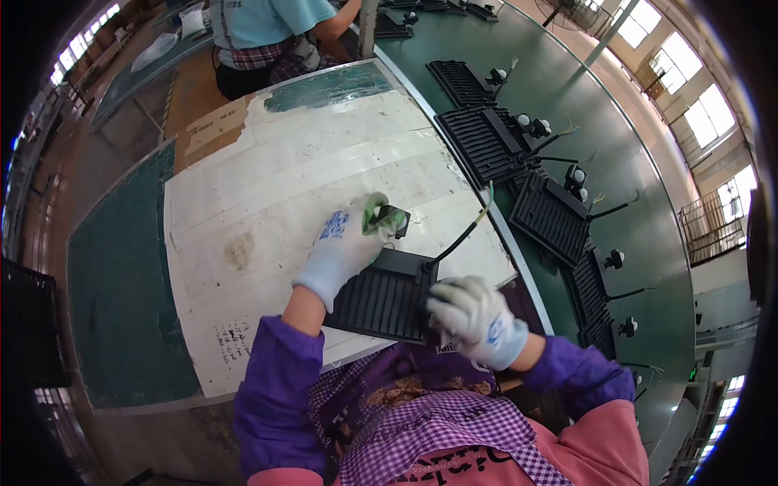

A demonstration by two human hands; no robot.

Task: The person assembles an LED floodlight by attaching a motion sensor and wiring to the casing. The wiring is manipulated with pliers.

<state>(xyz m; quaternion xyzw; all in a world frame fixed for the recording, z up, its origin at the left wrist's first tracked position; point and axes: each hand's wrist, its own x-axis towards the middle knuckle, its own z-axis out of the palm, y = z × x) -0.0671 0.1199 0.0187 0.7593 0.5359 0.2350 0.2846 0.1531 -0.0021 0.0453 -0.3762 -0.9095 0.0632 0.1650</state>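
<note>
A black finned floodlight housing lies on the white-covered table in front of me, its black cable sticking up with bare coloured wire ends. My left hand, in a white glove with green fingertips, grips a small black sensor head at the housing's far edge. At the housing's right side is my right hand, gloved in white, its fingers curled in and smeared by motion. Something dark shows at those fingertips, but I cannot make out what it is.
On the green conveyor belt to my right lie several similar floodlights with sensors and cables. A metal rail divides belt from table. Another person works beyond the far edge. Brown cardboard lies at the far left corner.
</note>
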